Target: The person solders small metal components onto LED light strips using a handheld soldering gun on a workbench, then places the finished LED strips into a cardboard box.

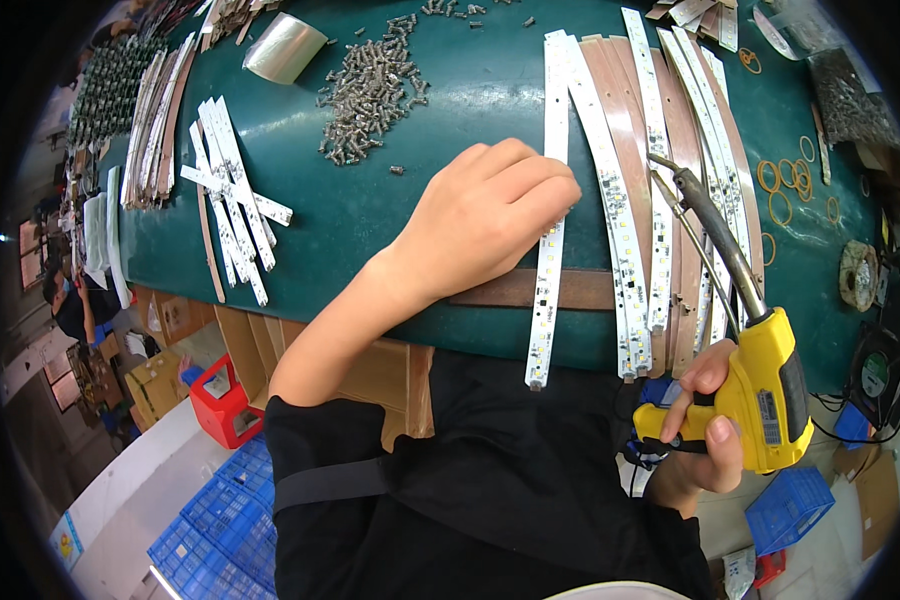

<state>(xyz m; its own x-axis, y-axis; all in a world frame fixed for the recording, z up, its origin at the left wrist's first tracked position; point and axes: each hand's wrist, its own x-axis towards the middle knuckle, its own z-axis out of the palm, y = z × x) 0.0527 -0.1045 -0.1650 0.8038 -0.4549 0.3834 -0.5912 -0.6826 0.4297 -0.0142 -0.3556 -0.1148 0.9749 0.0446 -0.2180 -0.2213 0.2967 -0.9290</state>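
Observation:
My left hand [495,215] is closed, its curled fingers over a narrow white LED circuit strip [543,330]; the fingertips are partly hidden. The strip lies across a brown wooden bar [580,289], and its near end sticks out past the table edge. My right hand [705,430] grips a yellow soldering gun [770,390] by its handle. The gun's metal tip and feed tube point up and left over a pile of strips. In that pile, white LED strips [625,255] lie among brown strips [682,150].
Small metal parts [370,90] are heaped on the green table [470,100] beside a silver tape roll [284,48]. More white strips [230,195] lie at left. Rubber bands [790,178] and a cable coil [875,370] are at right. Blue crates [790,510] stand below.

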